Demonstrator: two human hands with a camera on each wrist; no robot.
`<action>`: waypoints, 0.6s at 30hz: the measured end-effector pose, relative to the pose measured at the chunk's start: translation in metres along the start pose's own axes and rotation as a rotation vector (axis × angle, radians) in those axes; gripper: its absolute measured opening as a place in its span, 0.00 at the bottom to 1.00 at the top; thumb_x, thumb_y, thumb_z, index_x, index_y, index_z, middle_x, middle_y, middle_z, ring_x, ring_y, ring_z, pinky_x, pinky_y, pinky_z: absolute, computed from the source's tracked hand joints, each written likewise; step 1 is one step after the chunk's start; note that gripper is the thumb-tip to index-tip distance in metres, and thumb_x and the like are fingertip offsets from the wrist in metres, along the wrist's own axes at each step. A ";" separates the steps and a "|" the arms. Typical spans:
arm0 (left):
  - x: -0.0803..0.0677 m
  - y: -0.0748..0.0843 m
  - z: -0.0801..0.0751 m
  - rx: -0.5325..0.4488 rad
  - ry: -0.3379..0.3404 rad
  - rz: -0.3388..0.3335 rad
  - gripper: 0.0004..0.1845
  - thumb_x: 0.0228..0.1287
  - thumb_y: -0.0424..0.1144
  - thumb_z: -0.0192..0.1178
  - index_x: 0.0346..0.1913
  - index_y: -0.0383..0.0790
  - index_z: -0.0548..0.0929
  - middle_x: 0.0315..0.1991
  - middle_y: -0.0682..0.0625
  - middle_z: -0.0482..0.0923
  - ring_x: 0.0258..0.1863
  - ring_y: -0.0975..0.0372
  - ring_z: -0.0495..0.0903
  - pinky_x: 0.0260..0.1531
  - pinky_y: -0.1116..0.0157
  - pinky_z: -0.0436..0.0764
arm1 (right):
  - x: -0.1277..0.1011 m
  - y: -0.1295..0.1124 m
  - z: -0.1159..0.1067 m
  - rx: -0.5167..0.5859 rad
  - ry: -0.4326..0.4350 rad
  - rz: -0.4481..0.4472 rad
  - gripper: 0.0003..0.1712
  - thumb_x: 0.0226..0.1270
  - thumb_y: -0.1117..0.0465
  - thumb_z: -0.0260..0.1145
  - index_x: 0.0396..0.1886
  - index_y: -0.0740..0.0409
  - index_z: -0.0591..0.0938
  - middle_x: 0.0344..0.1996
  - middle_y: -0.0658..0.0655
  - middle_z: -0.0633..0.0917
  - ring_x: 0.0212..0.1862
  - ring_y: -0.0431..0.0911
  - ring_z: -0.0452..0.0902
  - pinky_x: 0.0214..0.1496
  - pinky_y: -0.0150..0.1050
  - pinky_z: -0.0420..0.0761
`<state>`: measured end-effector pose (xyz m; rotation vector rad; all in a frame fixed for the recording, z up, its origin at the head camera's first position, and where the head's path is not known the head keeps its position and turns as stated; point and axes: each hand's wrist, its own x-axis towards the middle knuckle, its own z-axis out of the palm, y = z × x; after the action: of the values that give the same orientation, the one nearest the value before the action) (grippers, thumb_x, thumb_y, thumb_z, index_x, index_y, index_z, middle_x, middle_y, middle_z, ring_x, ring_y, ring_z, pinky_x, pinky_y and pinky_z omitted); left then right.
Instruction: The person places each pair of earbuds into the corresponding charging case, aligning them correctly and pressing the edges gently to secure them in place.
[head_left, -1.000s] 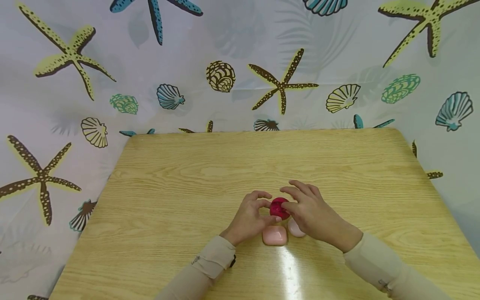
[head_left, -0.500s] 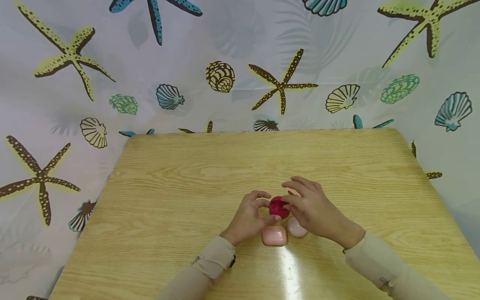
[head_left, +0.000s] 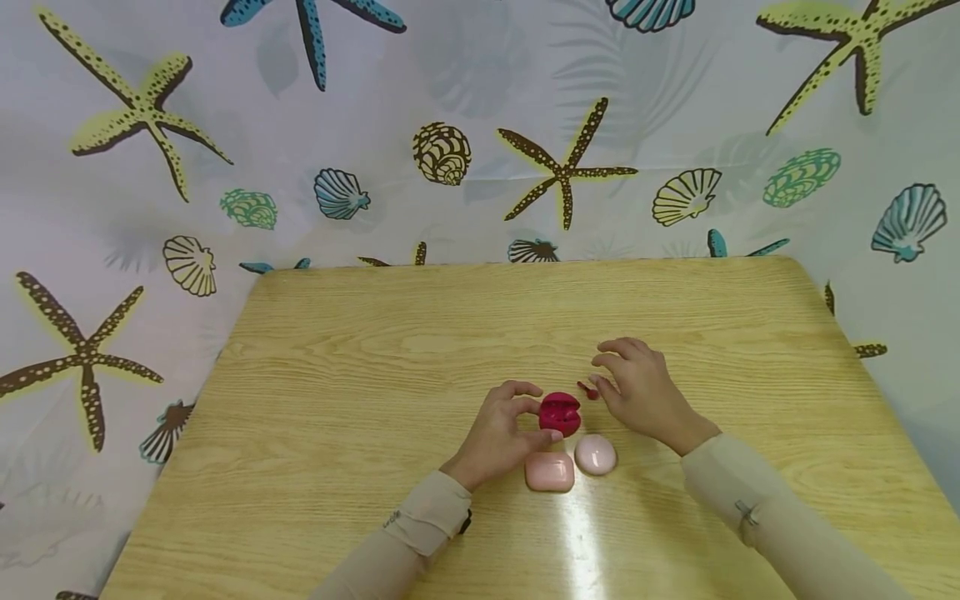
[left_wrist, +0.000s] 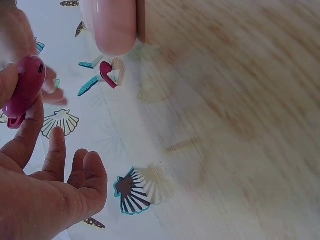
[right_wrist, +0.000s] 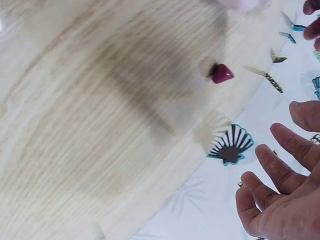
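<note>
right hand off the red case, small red piece set down beside it

the left hand (head_left: 501,427) keeps pinching the dark red clamshell case (head_left: 559,414) just behind the pink square case (head_left: 550,472) and pink round case (head_left: 596,454). the right hand (head_left: 641,392), on the red case half a second ago, now lies past it with fingers relaxed and holding nothing, fingertips by a small red piece (head_left: 587,389) on the counter (head_left: 375,350).

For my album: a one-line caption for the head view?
Left hand holds a red case; right hand rests beside a small red piece.
</note>
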<state>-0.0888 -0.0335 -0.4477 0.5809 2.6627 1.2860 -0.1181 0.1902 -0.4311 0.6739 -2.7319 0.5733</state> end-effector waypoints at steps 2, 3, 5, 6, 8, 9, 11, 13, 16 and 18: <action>0.000 0.000 0.000 0.001 0.002 0.002 0.12 0.51 0.44 0.72 0.36 0.42 0.87 0.54 0.50 0.77 0.58 0.55 0.71 0.58 0.56 0.70 | -0.002 0.007 0.006 -0.030 -0.053 0.031 0.10 0.55 0.66 0.69 0.38 0.65 0.84 0.47 0.66 0.83 0.53 0.64 0.77 0.46 0.66 0.75; 0.000 0.000 0.001 0.000 0.003 0.004 0.12 0.51 0.44 0.72 0.36 0.42 0.86 0.54 0.50 0.77 0.58 0.55 0.71 0.58 0.56 0.70 | -0.003 0.010 0.009 -0.043 -0.084 0.048 0.10 0.56 0.65 0.68 0.38 0.65 0.83 0.48 0.66 0.83 0.53 0.64 0.76 0.46 0.66 0.75; 0.000 0.000 0.001 -0.004 0.000 0.001 0.12 0.51 0.44 0.72 0.36 0.42 0.86 0.54 0.50 0.76 0.58 0.54 0.71 0.59 0.56 0.70 | -0.006 0.015 0.016 -0.059 -0.141 0.076 0.11 0.57 0.63 0.68 0.39 0.63 0.83 0.49 0.66 0.82 0.55 0.64 0.75 0.48 0.67 0.74; 0.000 -0.001 0.001 -0.007 -0.004 0.000 0.12 0.51 0.44 0.72 0.36 0.41 0.86 0.54 0.50 0.76 0.58 0.54 0.71 0.59 0.56 0.70 | -0.007 0.016 0.019 -0.060 -0.166 0.086 0.11 0.58 0.62 0.68 0.39 0.63 0.83 0.50 0.66 0.82 0.55 0.64 0.75 0.49 0.67 0.74; 0.000 -0.001 0.000 -0.012 -0.011 -0.002 0.12 0.51 0.44 0.72 0.36 0.41 0.86 0.55 0.49 0.76 0.59 0.54 0.71 0.59 0.56 0.69 | -0.009 0.019 0.024 -0.057 -0.205 0.093 0.11 0.60 0.60 0.68 0.39 0.61 0.83 0.50 0.65 0.82 0.56 0.64 0.74 0.51 0.68 0.73; 0.000 -0.001 0.000 -0.011 -0.013 -0.002 0.12 0.51 0.44 0.72 0.36 0.41 0.86 0.55 0.49 0.76 0.59 0.54 0.71 0.59 0.55 0.69 | -0.010 0.020 0.026 -0.053 -0.220 0.095 0.11 0.60 0.59 0.68 0.39 0.60 0.83 0.51 0.65 0.81 0.57 0.64 0.74 0.51 0.68 0.73; 0.001 -0.001 0.000 -0.004 -0.011 0.004 0.12 0.51 0.44 0.72 0.36 0.41 0.86 0.55 0.49 0.76 0.58 0.54 0.71 0.59 0.55 0.69 | -0.011 0.020 0.029 -0.049 -0.235 0.089 0.10 0.60 0.58 0.69 0.38 0.59 0.84 0.51 0.64 0.81 0.57 0.63 0.73 0.52 0.69 0.72; 0.001 -0.002 -0.001 0.004 -0.008 0.009 0.12 0.51 0.44 0.72 0.36 0.41 0.86 0.54 0.49 0.76 0.58 0.54 0.71 0.59 0.55 0.70 | -0.012 0.020 0.032 -0.047 -0.249 0.083 0.10 0.60 0.59 0.69 0.39 0.58 0.84 0.51 0.64 0.81 0.57 0.63 0.73 0.53 0.69 0.71; 0.001 -0.003 -0.001 0.009 -0.004 0.011 0.12 0.51 0.44 0.72 0.35 0.41 0.86 0.54 0.49 0.77 0.58 0.54 0.72 0.58 0.56 0.70 | -0.011 0.020 0.034 -0.049 -0.259 0.082 0.10 0.60 0.59 0.68 0.40 0.58 0.84 0.51 0.63 0.81 0.58 0.62 0.72 0.54 0.69 0.70; 0.001 -0.003 0.000 0.008 -0.004 0.008 0.12 0.51 0.44 0.72 0.35 0.41 0.86 0.54 0.49 0.77 0.58 0.54 0.72 0.59 0.56 0.70 | -0.011 0.021 0.035 -0.047 -0.263 0.081 0.10 0.61 0.59 0.68 0.40 0.58 0.84 0.51 0.63 0.81 0.58 0.62 0.72 0.54 0.69 0.71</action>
<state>-0.0910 -0.0351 -0.4499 0.5955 2.6662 1.2761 -0.1250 0.1962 -0.4727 0.6720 -3.0182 0.4651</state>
